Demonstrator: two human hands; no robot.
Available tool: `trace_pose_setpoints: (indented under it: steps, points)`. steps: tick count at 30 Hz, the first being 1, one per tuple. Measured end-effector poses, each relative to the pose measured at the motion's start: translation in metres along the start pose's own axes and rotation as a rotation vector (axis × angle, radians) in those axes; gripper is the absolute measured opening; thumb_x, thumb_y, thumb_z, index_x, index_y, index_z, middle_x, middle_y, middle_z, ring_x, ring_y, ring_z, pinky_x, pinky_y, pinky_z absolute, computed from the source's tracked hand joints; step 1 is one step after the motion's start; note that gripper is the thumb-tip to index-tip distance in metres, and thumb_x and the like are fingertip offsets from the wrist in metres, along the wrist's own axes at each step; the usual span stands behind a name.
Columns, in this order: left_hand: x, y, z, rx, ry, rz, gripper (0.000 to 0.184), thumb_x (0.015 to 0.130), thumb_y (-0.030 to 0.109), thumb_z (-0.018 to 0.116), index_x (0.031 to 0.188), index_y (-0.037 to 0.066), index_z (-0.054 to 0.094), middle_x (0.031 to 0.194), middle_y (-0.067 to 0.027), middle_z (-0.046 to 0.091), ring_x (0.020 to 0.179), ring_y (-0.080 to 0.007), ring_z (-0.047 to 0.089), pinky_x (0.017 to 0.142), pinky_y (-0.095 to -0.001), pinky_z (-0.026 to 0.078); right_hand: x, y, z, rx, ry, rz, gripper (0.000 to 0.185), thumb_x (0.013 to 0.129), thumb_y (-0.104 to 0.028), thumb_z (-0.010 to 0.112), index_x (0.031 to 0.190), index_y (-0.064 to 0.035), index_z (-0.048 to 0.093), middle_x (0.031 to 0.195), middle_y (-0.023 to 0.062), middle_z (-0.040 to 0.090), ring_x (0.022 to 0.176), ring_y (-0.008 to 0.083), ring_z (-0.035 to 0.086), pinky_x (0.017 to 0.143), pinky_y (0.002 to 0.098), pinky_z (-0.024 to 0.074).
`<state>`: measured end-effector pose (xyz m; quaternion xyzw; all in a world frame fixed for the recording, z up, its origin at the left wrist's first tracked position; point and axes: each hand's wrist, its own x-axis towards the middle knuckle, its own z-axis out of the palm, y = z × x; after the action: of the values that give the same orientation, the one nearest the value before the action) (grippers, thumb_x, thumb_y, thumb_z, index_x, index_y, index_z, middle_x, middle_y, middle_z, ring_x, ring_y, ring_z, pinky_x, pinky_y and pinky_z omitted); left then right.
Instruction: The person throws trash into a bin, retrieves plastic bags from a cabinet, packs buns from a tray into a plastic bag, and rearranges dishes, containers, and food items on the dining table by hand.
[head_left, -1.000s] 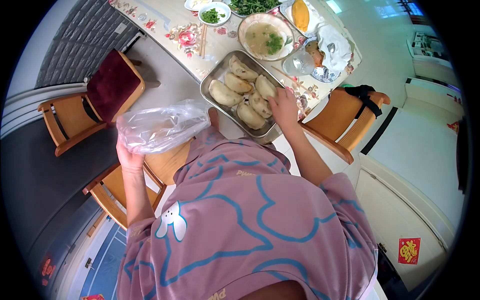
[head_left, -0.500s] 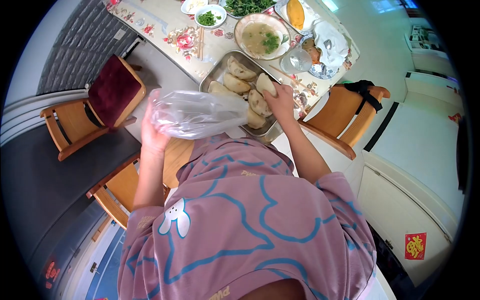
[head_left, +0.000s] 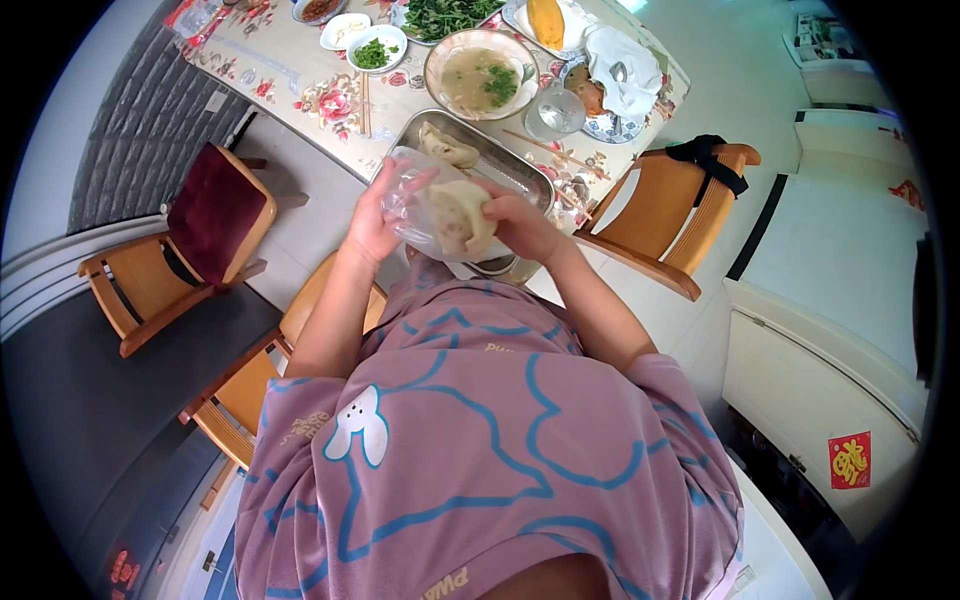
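Note:
My left hand [head_left: 373, 217] is closed around a clear plastic bag [head_left: 408, 205], over the near left part of a metal tray [head_left: 535, 180]. My right hand [head_left: 527, 226] grips large half-moon dumplings [head_left: 462, 216] at the bag's right side. The bag's film partly covers these dumplings; how many are bunched there I cannot tell. Beyond the bag, another pale dumpling [head_left: 446, 148] lies in the far left part of the tray. My hands and the bag hide the tray's near side.
On the flowered tablecloth [head_left: 290, 75] stand a soup bowl [head_left: 440, 80], a glass [head_left: 555, 113], a dish of chopped greens [head_left: 376, 50] and a plate of leafy vegetables [head_left: 445, 18]. Chopsticks [head_left: 364, 105] lie left of the soup. Wooden chairs stand left [head_left: 215, 205] and right [head_left: 665, 225].
My right hand has lifted dumplings from the tray and moved left to the bag. My left hand has brought the bag rightward, over the tray. Fewer dumplings show in the tray.

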<state>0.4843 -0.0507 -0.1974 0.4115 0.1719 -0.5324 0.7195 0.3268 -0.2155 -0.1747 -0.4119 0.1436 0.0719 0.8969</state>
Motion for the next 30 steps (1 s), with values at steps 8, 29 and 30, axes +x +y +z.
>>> trace_pose_setpoints:
  steps: [8, 29, 30]
  points:
    - [0.005, 0.003, -0.025, -0.031, -0.159, 0.019, 0.041, 0.097, 0.041, 0.048, 0.129, 0.016, 0.044, 0.130, -0.0133, 0.055, 0.060, -0.0073, 0.048, 0.050, -0.0188, 0.039, 0.013, 0.046, -0.038, 0.133, 0.248, 0.216, 0.057, 0.084, -0.031, 0.051, 0.136, -0.0082, 0.041, 0.124, 0.0065, 0.054, 0.109, 0.0194, 0.056, 0.091, 0.0384, 0.0473]
    - [-0.052, 0.014, -0.048, 0.388, 0.425, 0.490, 0.025, 0.093, 0.010, 0.049, 0.115, 0.002, 0.060, 0.096, -0.0093, 0.069, 0.040, -0.0035, 0.039, 0.037, -0.0173, 0.034, -0.004, 0.002, -0.005, -0.855, 0.197, -0.087, 0.039, 0.093, -0.031, 0.049, 0.121, -0.0050, 0.055, 0.108, 0.0167, 0.062, 0.096, 0.0242, 0.061, 0.084, 0.0310, 0.0476]
    - [-0.051, 0.018, -0.051, 0.416, 0.441, 0.467, 0.023, 0.093, 0.016, 0.052, 0.106, 0.002, 0.063, 0.097, -0.0103, 0.069, 0.041, -0.0046, 0.041, 0.038, -0.0181, 0.035, -0.007, 0.001, -0.013, -0.855, 0.195, -0.086, 0.039, 0.093, -0.031, 0.049, 0.121, -0.0050, 0.055, 0.108, 0.0167, 0.062, 0.096, 0.0242, 0.061, 0.084, 0.0310, 0.0476]
